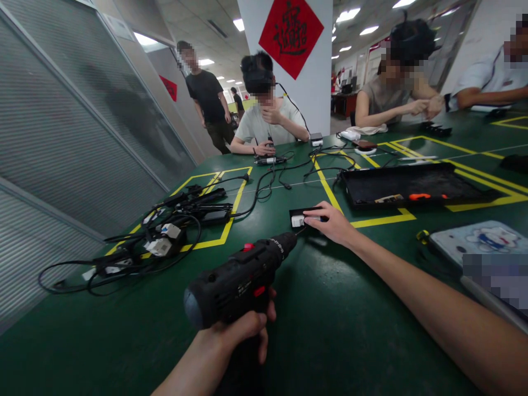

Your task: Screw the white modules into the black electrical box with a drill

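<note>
A black cordless drill (237, 280) with red buttons lies in my left hand (237, 338), whose fingers wrap round its handle. It points away from me and to the right. The thin bit reaches the near edge of a small black piece with a white block on it (297, 220); whether the tip touches cannot be made out. From the right, my right hand (332, 223) grips this piece at the table, thumb and fingers closed over its right side and hiding part of it.
Tangled black cables and white plugs (165, 236) lie at left. A long black tray (412, 184) holds an orange item. A pale, picture-covered case (487, 242) sits at right on the green table (350, 330). Across the table sit people wearing headsets; another person stands behind.
</note>
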The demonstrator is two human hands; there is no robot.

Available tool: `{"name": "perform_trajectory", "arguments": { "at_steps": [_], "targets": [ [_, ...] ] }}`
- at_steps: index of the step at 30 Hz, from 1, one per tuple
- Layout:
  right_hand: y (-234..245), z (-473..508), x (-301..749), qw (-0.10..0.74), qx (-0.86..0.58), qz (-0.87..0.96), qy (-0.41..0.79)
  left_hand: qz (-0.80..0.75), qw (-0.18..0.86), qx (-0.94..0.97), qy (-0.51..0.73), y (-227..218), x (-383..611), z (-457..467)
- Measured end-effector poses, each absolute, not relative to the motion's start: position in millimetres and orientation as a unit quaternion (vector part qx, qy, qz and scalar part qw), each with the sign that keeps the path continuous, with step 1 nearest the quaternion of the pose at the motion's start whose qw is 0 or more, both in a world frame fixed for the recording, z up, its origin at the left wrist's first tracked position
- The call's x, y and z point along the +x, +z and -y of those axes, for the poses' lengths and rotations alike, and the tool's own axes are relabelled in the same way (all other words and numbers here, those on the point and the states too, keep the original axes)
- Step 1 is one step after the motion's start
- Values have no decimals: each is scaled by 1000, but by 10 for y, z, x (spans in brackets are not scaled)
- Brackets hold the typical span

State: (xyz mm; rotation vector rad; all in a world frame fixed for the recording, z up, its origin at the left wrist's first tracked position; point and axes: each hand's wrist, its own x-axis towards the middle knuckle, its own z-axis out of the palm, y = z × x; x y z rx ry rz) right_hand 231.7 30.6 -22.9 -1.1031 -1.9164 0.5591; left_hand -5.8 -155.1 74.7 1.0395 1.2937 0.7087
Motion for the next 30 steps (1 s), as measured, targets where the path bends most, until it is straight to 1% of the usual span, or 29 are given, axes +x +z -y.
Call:
{"name": "perform_trajectory", "arguments": {
  "at_steps": [20, 30],
  "targets": [
    [-207, -290, 2314, 412, -448, 759, 230, -582, 606, 450, 303, 742, -98, 1564],
    [-232, -313, 2322, 423, -438, 761, 223, -584, 618, 430, 303, 688, -124, 1563]
  ]
}}
